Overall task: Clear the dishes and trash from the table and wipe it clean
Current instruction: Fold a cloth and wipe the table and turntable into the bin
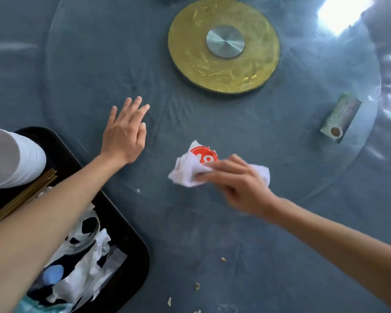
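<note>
My right hand (pixel 237 184) holds a crumpled white cloth with a red round print (pixel 191 166) against the glass turntable (pixel 325 91) on the dark blue table. My left hand (pixel 125 129) lies flat with straight fingers on the glass, left of the cloth. A black tray (pixel 127 240) at the lower left carries stacked white bowls (pixel 11 159), chopsticks (pixel 27 195), a glass dish (pixel 88 231), crumpled tissues (pixel 93 272) and a blue bottle cap (pixel 53 274). A few food crumbs (pixel 223 259) lie on the tablecloth near the front edge.
A gold disc with a steel hub (pixel 224 41) sits at the turntable's centre. A small greenish box (pixel 341 117) lies at the right edge of the glass. Bright glare marks the far right corner.
</note>
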### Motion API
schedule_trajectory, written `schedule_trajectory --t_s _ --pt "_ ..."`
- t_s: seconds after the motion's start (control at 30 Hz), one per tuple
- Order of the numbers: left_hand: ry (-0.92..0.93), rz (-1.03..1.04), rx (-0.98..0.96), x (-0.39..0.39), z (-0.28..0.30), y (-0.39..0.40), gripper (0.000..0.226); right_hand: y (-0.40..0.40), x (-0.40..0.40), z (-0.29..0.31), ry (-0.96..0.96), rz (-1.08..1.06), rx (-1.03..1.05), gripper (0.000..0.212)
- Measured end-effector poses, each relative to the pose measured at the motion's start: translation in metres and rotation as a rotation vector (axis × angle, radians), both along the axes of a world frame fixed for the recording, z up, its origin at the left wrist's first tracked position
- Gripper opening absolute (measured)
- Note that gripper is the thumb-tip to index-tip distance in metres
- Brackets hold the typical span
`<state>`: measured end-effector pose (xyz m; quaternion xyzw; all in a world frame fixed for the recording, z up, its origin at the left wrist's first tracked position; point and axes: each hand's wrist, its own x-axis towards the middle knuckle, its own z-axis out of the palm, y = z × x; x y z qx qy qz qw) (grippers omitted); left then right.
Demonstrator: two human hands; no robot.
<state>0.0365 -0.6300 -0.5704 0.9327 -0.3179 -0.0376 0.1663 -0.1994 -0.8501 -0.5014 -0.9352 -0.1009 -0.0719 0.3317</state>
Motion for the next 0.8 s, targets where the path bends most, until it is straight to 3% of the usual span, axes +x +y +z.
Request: schedule_trajectory --t_s 0.07,0.13,0.2,0.27,0.4,0.53,0.63,0.7,0.8 --pt "0.009 0.125 -0.021 -0.017 0.010 -0.021 0.049 -0.059 0.053 0.006 -0.061 -0.229 -0.111 0.029" --pt "0.131 0.198 -0.115 -0.056 0.025 -0.060 0.050 -0.118 0.102 0.001 -0.054 -0.469 -0.197 0.026" --pt "0.233 0.135 -0.162 -0.106 0.030 -0.096 0.059 -0.150 0.127 -0.013 0.008 -0.648 -0.216 0.030" --pt "0.194 0.057 -0.092 -0.138 0.017 -0.109 0.063 -0.143 0.127 -0.029 0.066 -0.707 -0.259 0.030" --pt "0.015 0.021 0.056 -0.119 -0.006 -0.092 0.063 -0.081 0.066 -0.043 0.002 -0.393 -0.251 0.034" --pt "0.005 -0.057 0.045 -0.091 -0.009 -0.074 0.062 -0.020 -0.037 -0.040 0.103 -0.078 -0.113 0.044" --pt "-0.008 -0.092 0.080 -0.068 -0.008 -0.059 0.062 -0.014 -0.068 -0.028 0.108 0.231 -0.119 0.052" --pt "0.006 -0.129 0.096 -0.054 -0.005 -0.051 0.062 -0.039 -0.048 -0.015 0.052 0.175 -0.112 0.046" --pt "0.020 -0.160 0.103 -0.032 0.000 -0.038 0.063 -0.102 0.017 0.004 -0.045 -0.200 -0.147 0.042"
